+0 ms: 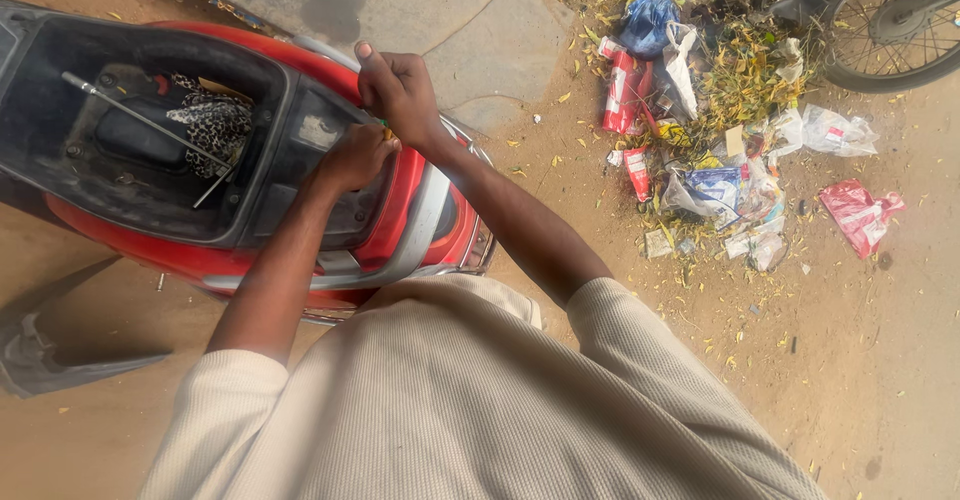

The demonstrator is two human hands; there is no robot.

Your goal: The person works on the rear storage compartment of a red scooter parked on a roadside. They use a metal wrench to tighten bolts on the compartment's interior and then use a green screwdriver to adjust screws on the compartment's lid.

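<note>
Red scooter seat raised, storage tub exposed | small yellow-green tool gripped by closed left hand at tub's rear edge | right hand curled above it | fastening judged unfinished

Counted: one red scooter, two hands, left hand and right hand, one metal rod, one bicycle wheel.
</note>
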